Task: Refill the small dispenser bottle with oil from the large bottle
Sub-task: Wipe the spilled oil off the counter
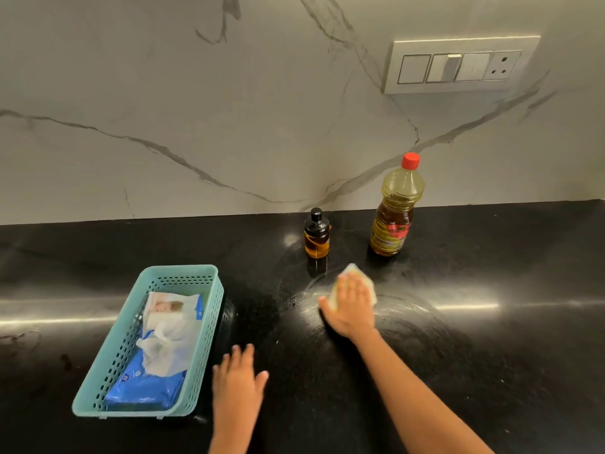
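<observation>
On the black table (491, 355), from the head camera, I see my right hand (352, 309) pressed flat on a pale wipe (358, 278), palm down, fingers spread over it, so that grip is holding the wipe against the stone. Curved wet smears shine around it. My left hand (237, 385) rests open on the table nearer to me, fingers spread and holding nothing, just beside a teal perforated basket (183, 276) with a blue pack of wet wipes (147, 385) in it.

Both of the task's things stand upright near the back wall. The small dispenser bottle (316, 235), black pump top on, shows amber oil to about its shoulder. The large bottle (394, 214) stands to its right, well apart from it, red cap on and part full.

I judge that pouring is over and this is the clean-up pass. The next move calls for sweeping the wipe through the remaining smears without knocking the dispenser just beyond my fingertips.

Behind the table rises a white marble-patterned wall (163, 93) with grey veins, carrying a switch and socket plate (458, 63) at upper right. Long light streaks reflect off the polished stone.
</observation>
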`<state>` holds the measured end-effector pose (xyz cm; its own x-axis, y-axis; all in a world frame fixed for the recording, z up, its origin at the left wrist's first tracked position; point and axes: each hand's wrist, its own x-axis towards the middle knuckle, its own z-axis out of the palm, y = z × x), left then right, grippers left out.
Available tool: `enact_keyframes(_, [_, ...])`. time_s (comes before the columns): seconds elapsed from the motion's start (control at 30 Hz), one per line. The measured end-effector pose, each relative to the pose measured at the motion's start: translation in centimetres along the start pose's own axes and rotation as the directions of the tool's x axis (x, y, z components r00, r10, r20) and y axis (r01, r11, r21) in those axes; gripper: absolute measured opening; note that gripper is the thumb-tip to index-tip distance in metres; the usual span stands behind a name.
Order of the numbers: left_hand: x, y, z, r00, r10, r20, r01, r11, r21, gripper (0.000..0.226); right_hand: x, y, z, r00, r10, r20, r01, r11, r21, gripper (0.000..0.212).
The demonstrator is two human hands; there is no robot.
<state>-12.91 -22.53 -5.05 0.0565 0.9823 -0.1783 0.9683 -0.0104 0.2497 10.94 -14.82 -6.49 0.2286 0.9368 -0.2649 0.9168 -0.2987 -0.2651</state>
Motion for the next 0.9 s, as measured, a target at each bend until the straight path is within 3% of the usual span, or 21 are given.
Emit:
enact_keyframes(0.07, [-0.7,-2.7,-0.5,0.992,-0.049,0.118,0.056,0.997,-0.054,0.075,-2.0,-3.0,1.5,0.977,-0.206,0.062,0.209,0.976,-0.053,0.066])
enact_keyframes(0.13, [-1.3,-4.0,-0.4,0.979,-0.021,0.204,0.058,0.982,-0.178,0.085,-6.2,-3.4,3.7,0.890,-0.456,0.024,0.455,0.882,-0.120,0.058])
enact_keyframes(0.23, [-1.6,-4.4,-0.4,0.975,-0.006,0.224,0.062,0.968,-0.245,0.092,-11.9,1.4,3.2,0.790,-0.608,0.078,0.611,0.791,-0.029,0.051])
enact_keyframes(0.3, [-1.7,-4.1,-0.5,0.980,-0.003,0.201,0.050,0.973,-0.225,0.092,-11.6,7.2,1.5,0.865,-0.502,-0.014,0.501,0.865,-0.039,0.052])
enact_keyframes(0.37, [-1.7,-3.8,-0.7,0.981,-0.005,0.196,0.041,0.982,-0.183,0.091,-8.6,12.3,-0.4,0.955,-0.263,-0.134,0.265,0.964,0.001,0.050])
enact_keyframes(0.43, [-1.7,-3.4,-1.1,0.977,-0.014,0.214,0.046,0.989,-0.143,0.090,-4.8,12.8,-1.5,0.996,-0.026,-0.091,0.024,0.999,-0.027,0.056])
enact_keyframes(0.5, [-1.6,-2.9,-1.5,0.975,-0.026,0.221,0.049,0.994,-0.098,0.090,-1.9,8.5,-1.7,0.998,0.053,-0.035,-0.055,0.997,-0.057,0.057])
enact_keyframes(0.6, [-1.6,-2.3,-1.8,0.979,-0.025,0.201,0.043,0.996,-0.083,0.090,-1.7,-1.1,0.3,0.983,-0.182,0.017,0.182,0.971,-0.157,0.058])
enact_keyframes(0.7, [-2.5,-2.5,-2.0,0.976,-0.009,0.217,0.027,0.996,-0.081,0.094,-7.3,-7.8,3.7,0.835,-0.525,0.168,0.550,0.811,-0.198,0.061])
enact_keyframes(0.83, [-3.6,-3.3,-2.2,0.963,0.032,0.266,-0.008,0.996,-0.091,0.106,-14.0,-4.4,4.9,0.575,-0.777,0.255,0.814,0.574,-0.089,0.058])
enact_keyframes(0.87, [-3.6,-3.3,-2.3,0.960,0.035,0.279,-0.010,0.996,-0.090,0.108,-14.1,-2.1,4.1,0.571,-0.789,0.227,0.818,0.570,-0.076,0.059])
enact_keyframes(0.9, [-3.6,-3.3,-2.3,0.958,0.035,0.286,-0.011,0.996,-0.084,0.109,-14.0,0.3,2.6,0.632,-0.756,0.169,0.772,0.632,-0.059,0.059])
